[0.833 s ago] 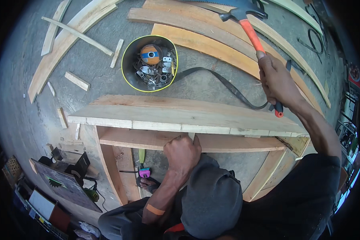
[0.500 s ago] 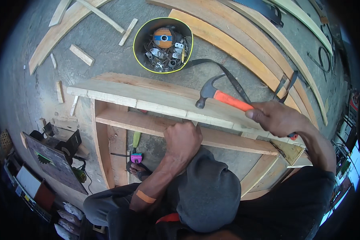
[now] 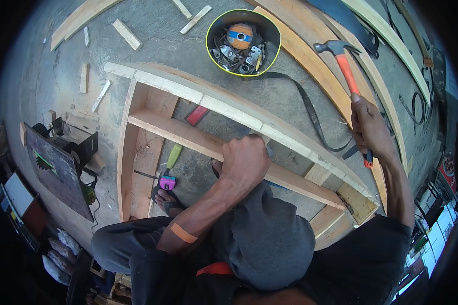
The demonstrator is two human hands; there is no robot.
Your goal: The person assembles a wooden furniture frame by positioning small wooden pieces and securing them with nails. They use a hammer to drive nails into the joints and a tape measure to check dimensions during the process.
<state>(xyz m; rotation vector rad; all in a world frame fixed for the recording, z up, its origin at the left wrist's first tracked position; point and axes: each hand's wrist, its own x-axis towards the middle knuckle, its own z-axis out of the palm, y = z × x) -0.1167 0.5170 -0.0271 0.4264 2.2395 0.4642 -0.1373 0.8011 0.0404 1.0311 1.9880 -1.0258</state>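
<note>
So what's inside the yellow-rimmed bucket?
The bucket holds an orange disc with a blue band and loose metal pieces; anything beneath them is covered and can't be seen.

In the head view, we hold a claw hammer (image 3: 347, 71) by its orange handle in the right grip (image 3: 367, 122), head pointing away from us. We keep the left grip (image 3: 245, 160) balled into a fist over the inner rail (image 3: 178, 133) of a wooden frame (image 3: 127, 173); its contents are hidden. Beyond the frame, we note a yellow-rimmed bucket (image 3: 213, 30) containing an orange disc (image 3: 240, 29) and mixed metal hardware (image 3: 229, 53). Within the frame opening, we locate a pink tape measure (image 3: 167, 183) near a green handle (image 3: 174, 156). Long boards (image 3: 315, 63) lie at upper right, beside a handsaw (image 3: 348, 20).
</note>
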